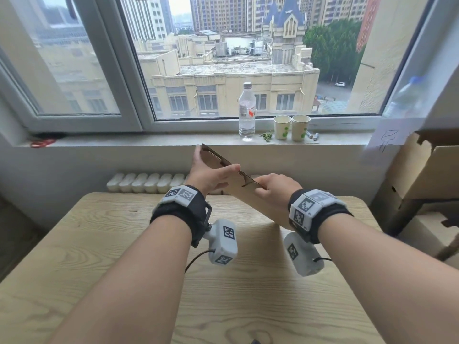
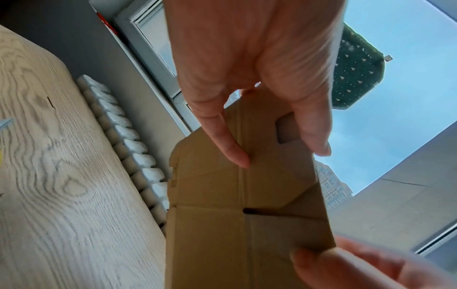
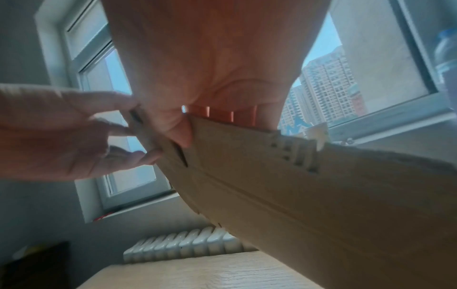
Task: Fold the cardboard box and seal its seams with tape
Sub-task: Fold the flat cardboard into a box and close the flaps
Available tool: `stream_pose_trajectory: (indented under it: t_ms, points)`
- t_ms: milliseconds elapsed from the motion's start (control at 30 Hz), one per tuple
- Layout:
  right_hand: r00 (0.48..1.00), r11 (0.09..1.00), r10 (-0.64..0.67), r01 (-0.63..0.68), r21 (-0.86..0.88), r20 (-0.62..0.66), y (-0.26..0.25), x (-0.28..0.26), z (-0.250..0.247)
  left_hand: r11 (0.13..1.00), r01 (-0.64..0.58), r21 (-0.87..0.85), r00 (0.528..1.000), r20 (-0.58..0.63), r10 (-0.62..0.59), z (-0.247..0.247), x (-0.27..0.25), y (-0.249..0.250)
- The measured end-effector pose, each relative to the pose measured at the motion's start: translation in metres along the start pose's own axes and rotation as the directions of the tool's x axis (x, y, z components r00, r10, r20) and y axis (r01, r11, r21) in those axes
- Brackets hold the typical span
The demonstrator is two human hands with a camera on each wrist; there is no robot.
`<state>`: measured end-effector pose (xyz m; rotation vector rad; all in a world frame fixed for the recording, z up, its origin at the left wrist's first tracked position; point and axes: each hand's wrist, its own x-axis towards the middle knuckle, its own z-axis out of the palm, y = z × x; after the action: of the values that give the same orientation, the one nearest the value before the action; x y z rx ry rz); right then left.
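A flattened brown cardboard box (image 1: 260, 207) is held in the air above the wooden table (image 1: 124, 256), tilted and seen almost edge-on, with its slots along the top edge. My left hand (image 1: 216, 165) grips its far upper end, thumb over the edge and fingers behind. In the left wrist view the fingers (image 2: 232, 148) lie along the creased cardboard face (image 2: 222, 224). My right hand (image 1: 268, 187) pinches the nearer part of the top edge. In the right wrist view its thumb (image 3: 180, 135) presses the cardboard (image 3: 296, 195). No tape shows in any view.
On the window sill stand a water bottle (image 1: 247, 112) and two paper cups (image 1: 282, 127). Open cardboard boxes (image 1: 427, 165) are stacked at the right. A white radiator (image 1: 146, 182) runs behind the table's far edge.
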<state>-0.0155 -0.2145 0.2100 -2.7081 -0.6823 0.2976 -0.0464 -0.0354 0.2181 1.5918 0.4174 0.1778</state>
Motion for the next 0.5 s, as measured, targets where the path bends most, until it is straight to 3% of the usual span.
stream_pose_trajectory:
  t_ms: [100,367,500]
  points:
    - [1.000,0.987,0.012,-0.011,0.161,-0.003,0.004,0.000,0.003,0.999,-0.012,0.033,0.999,0.053,0.010,-0.003,0.002,0.003]
    - [0.999,0.975,0.048,-0.049,0.218,0.008,0.005,0.004,0.002,0.996,0.026,0.084,0.998,0.053,-0.031,-0.001,0.011,0.005]
    - [0.996,0.970,0.094,-0.094,0.225,0.010,-0.002,0.004,0.002,0.955,-0.050,0.293,0.998,0.041,0.040,-0.002,0.011,0.011]
